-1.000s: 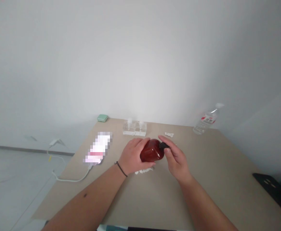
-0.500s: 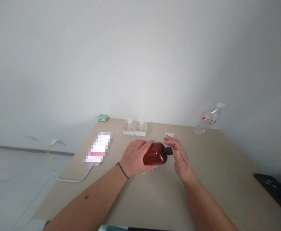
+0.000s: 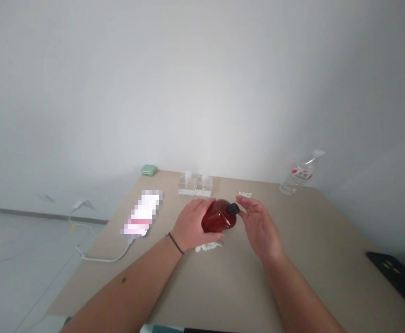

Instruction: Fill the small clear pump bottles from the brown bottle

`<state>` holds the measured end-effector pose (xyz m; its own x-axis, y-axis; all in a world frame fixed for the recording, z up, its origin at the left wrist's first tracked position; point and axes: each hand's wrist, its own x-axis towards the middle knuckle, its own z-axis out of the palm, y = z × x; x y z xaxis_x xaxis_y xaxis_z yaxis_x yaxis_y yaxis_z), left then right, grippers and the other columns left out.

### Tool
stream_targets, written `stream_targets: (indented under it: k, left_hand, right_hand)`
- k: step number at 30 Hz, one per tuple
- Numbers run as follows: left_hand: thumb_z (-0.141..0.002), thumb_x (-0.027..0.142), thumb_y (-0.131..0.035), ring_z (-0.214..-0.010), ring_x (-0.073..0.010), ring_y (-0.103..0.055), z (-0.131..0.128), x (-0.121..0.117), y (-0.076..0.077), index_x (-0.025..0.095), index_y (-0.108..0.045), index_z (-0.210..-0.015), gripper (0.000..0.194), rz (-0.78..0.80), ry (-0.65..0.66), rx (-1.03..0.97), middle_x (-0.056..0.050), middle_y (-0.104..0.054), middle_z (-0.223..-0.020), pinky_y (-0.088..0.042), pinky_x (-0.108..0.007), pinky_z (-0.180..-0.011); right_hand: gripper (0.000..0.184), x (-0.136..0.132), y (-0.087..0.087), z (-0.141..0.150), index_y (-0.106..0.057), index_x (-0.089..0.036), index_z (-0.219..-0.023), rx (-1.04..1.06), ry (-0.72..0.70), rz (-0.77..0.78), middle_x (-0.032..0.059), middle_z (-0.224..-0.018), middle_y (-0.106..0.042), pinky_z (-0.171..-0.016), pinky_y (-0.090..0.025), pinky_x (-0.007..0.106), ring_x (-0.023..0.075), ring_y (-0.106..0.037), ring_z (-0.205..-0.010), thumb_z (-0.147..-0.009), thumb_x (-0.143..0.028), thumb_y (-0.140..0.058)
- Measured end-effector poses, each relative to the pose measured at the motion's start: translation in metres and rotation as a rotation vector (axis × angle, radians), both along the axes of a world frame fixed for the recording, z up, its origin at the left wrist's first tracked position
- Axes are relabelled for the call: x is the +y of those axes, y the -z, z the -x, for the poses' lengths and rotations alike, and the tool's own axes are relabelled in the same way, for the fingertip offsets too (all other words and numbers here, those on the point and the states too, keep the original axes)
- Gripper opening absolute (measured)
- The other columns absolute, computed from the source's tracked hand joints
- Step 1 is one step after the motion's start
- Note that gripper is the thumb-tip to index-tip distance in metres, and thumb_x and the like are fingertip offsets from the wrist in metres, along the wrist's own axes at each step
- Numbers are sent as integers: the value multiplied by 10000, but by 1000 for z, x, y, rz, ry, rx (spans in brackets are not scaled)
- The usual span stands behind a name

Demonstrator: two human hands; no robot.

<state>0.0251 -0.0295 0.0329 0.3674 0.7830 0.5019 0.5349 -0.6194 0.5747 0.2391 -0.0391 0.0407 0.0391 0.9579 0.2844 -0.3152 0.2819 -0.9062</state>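
Note:
My left hand [image 3: 190, 225] is wrapped round a dark red-brown bottle [image 3: 218, 216], held tilted above the beige table [image 3: 223, 277], with its black cap [image 3: 233, 209] pointing right and up. My right hand [image 3: 259, 226] hovers just right of the cap with fingers spread and nothing in it; the fingertips are close to the cap but apart from it. A crumpled white tissue [image 3: 207, 247] lies on the table under the bottle.
A phone [image 3: 141, 215] on a white cable [image 3: 101, 256] lies at the left. Two small clear bottles [image 3: 194, 184] and a green case [image 3: 148, 170] stand at the back edge, a clear water bottle [image 3: 297, 175] at the back right. A black object [image 3: 396, 277] lies at the right.
My right hand has let go of the black cap and opened, drawing slightly away to the right. The bottle has tipped a little, its cap now higher.

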Motion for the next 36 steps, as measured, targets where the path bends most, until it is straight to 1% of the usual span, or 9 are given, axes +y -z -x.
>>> stream_targets:
  k: [3, 8, 11, 13, 16, 19, 22, 27, 36]
  left_hand:
    - [-657, 566, -816, -1136, -346, -593, -1, 0, 1, 180, -503, -1344, 848, 1, 18, 6, -157, -633, -1251, -469, -524, -1019]
    - [-667, 555, -809, -1153, -350, -587, 1, 0, 0, 197, -503, -1350, 830, 10, 1, -12, -152, -628, -1267, -461, -526, -1022]
    - [-647, 582, -816, -1143, -358, -589, 2, -1, -3, 190, -519, -1351, 858, 38, 73, -36, -158, -640, -1249, -448, -533, -1027]
    - [-603, 594, -844, -1119, -355, -603, 1, -3, -7, 192, -549, -1334, 885, 105, 216, -90, -152, -658, -1223, -445, -522, -1028]
    - [-602, 561, -864, -1104, -325, -630, -4, -11, -13, 201, -589, -1295, 828, 378, 547, -331, -123, -671, -1220, -461, -475, -1018]
    - [-636, 523, -860, -1107, -316, -649, -11, -18, -15, 187, -596, -1272, 767, 834, 895, -579, -119, -668, -1231, -494, -449, -969]
    - [-592, 462, -897, -1060, -317, -666, -18, -20, -12, 154, -631, -1213, 743, 1121, 1051, -670, -125, -688, -1162, -492, -444, -943]
    - [-566, 388, -911, -957, -263, -668, -20, -18, -4, 146, -651, -1150, 683, 1167, 1020, -752, -105, -694, -1071, -498, -394, -888]
    - [-635, 349, -883, -887, -213, -622, -26, -22, -3, 157, -625, -1141, 599, 745, 610, -703, -56, -679, -1000, -492, -319, -817]
  right_hand:
    - [483, -2, -1, 4, -748, -334, -1099, -40, -57, 26, 32, -1336, -653, -1103, -395, 465, 276, -493, -1327, -873, -702, -531]
    - [524, 2, 2, -5, -684, -285, -609, -29, 38, -77, 19, -1084, -723, -1121, -374, 472, 248, -566, -1218, -981, -557, -434]
    - [265, 0, 2, -10, -759, -341, -854, -92, 52, -107, 14, -1180, -692, -1118, -389, 494, 257, -541, -1264, -923, -514, -570]
    - [288, -5, -1, -10, -756, -364, -1072, -198, -24, -121, 29, -1350, -627, -1143, -367, 511, 287, -472, -1359, -845, -522, -675]
    - [357, -15, -8, -9, -774, -337, -1078, -306, -200, -173, 52, -1453, -569, -1167, -328, 550, 328, -443, -1400, -829, -572, -674]
    - [336, -22, -13, -10, -786, -343, -1029, -259, -362, -206, 52, -1435, -590, -1156, -332, 585, 334, -494, -1368, -838, -587, -657]
    - [331, -25, -15, -8, -773, -357, -1046, -178, -480, -172, 53, -1429, -594, -1137, -346, 610, 337, -508, -1363, -825, -584, -675]
    - [289, -24, -11, -4, -760, -325, -959, -127, -495, -106, 63, -1373, -611, -1124, -371, 585, 326, -555, -1303, -823, -570, -690]
    - [410, -5, -3, -2, -740, -266, -848, -229, -131, -89, 82, -1136, -562, -1083, -440, 487, 298, -593, -1088, -757, -663, -697]
